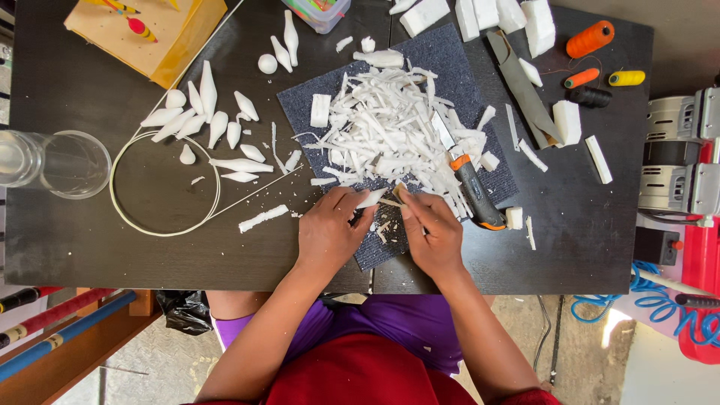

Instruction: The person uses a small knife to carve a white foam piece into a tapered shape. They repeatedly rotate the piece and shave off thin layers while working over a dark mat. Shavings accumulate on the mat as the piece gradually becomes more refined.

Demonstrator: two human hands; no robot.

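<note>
Left hand (328, 231): near edge of the bench, fingers curled, thumb and fingertips pinching one end of a small white foam piece (372, 198).
Right hand (433, 231): just beside the left, fingers pressed together around a small tool held against the foam piece's other end; the tool itself is too hidden to tell its kind.
Foam piece: slender, tapered, held between both hands above the near edge of the dark blue mat (450, 56).
Mat: lies at the middle of the bench (112, 255), turned slightly askew, near corner under the hands.
Shavings (386, 127): loose heap of white foam strips covering most of the mat, thickest at its centre.
Knife (466, 176): utility knife with black and orange handle, blade extended, lying on the mat's right side, just beside the right hand.
Carved shapes (206, 124): cluster of white tapered foam bodies, left of the mat, toward the far left part of the bench.
Wire hoop (165, 184): pale ring lying flat, near the carved shapes, some of them inside it.
Clear cup (64, 163): on its side at the left edge.
Foam blocks (499, 13): uncut white chunks at the far edge.
Thread spools (591, 39): orange, yellow and black, far right corner.
Yellow board (146, 34): far left corner, coloured pieces stuck on it.
</note>
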